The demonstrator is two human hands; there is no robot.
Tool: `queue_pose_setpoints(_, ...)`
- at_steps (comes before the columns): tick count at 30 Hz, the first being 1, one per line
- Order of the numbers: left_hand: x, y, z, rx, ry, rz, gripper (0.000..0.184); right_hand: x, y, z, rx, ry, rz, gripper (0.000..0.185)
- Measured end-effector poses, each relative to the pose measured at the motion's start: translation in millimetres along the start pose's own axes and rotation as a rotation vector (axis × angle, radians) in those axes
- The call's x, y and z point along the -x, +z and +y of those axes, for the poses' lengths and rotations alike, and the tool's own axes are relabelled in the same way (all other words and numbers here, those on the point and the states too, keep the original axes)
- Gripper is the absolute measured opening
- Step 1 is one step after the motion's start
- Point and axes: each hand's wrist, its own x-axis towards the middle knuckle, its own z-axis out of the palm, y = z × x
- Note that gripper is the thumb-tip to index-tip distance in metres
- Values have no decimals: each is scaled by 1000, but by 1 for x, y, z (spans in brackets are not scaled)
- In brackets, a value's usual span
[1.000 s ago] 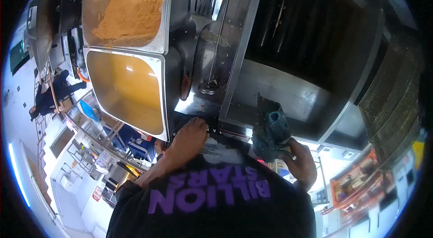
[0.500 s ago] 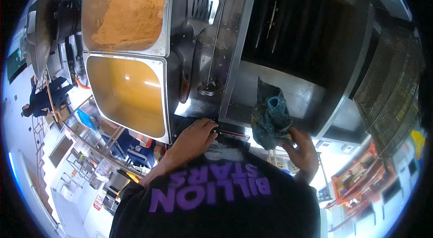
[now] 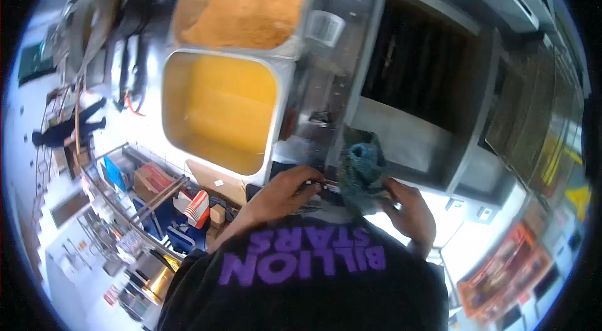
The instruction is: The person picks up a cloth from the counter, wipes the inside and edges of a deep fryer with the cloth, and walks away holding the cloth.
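Observation:
A crumpled blue-green cloth [image 3: 362, 165], with a rolled tube-like fold at its middle, hangs in front of the fryer's edge. My right hand [image 3: 411, 213] grips its lower right side, thumb and fingers closed on it. To the left, my left hand [image 3: 285, 193] is closed, its fingertips pressed together near the counter's front edge. A small dark bit shows at those fingertips, too blurred to name. Just beyond the left hand is a metal pan [image 3: 274, 158] of yellow liquid.
Beyond it, another pan [image 3: 290, 49] holds orange powder. A slotted spatula [image 3: 325, 27] lies on the metal strip beside the fryer [image 3: 401, 124], whose well is dark. Wire mesh baskets [image 3: 523, 102] are at right. Boxes [image 3: 195, 207] sit lower left; a person [image 3: 66, 127] stands farther off.
The view has shifted and blurred, so the pans and spatula appear farther right. The cloth sits closer to my left hand, still in my right hand's grip.

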Motion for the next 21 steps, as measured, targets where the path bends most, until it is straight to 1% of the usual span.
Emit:
queue_pose_setpoints(1,11,-1,-5,81,26,-38,24,4,5,-7,4,42,-20,41)
queue_pose_setpoints(2,24,-1,-11,71,14,40,24,12,8,-30,2,79,69,45)
queue_pose_setpoints(3,34,-4,-19,53,109,-46,24,18,24,-13,84,-68,180,47)
queue_pose_setpoints(4,48,-6,-25,40,198,-133,25,23,24,-30,63,71,143,46)
queue_pose_setpoints(5,63,-8,-31,46,180,-38,25,33,32,-21,42,120,179,47)
queue_pose_setpoints(6,76,-11,-37,7,169,-88,27,45,42,-15,239,159,296,47)
queue_pose_setpoints(7,89,-14,-44,-26,165,-155,30,50,49,-20,74,206,385,48)
queue_pose_setpoints(8,104,-17,-53,-8,173,-102,30,50,50,-40,138,283,386,47)
queue_pose_setpoints(10,128,-19,-77,26,150,-46,31,60,48,10,269,154,433,55)
queue_pose_setpoints(11,143,-19,-94,80,168,64,30,59,54,-8,296,127,424,55)
queue_pose_setpoints(12,158,-21,-112,89,179,101,30,62,63,-35,292,169,414,53)
queue_pose_setpoints(13,171,-23,-132,57,99,156,31,59,73,-52,285,205,403,51)
queue_pose_setpoints(14,185,-26,-156,24,13,216,32,53,81,-56,303,164,391,51)
queue_pose_setpoints(15,195,-22,-193,-82,40,307,34,44,85,-44,170,16,351,51)
queue_pose_setpoints(16,206,-15,-232,-93,-65,433,34,26,104,-72,30,-133,306,51)
queue_pose_setpoints(17,214,-7,-273,-102,-170,556,35,16,120,-102,-116,-37,165,51)
queue_pose_setpoints(18,229,-3,-316,-76,-268,561,34,1,147,-117,-109,-89,155,51)
queue_pose_setpoints(19,260,-9,-318,-89,-503,655,33,-19,173,-124,-84,-234,145,50)
queue_pose_setpoints(20,281,-1,-348,-96,-560,692,38,-33,194,-136,-55,-375,138,49)
queue_pose_setpoints(21,301,10,-383,-100,-619,729,44,-47,221,-172,-53,-339,30,44)
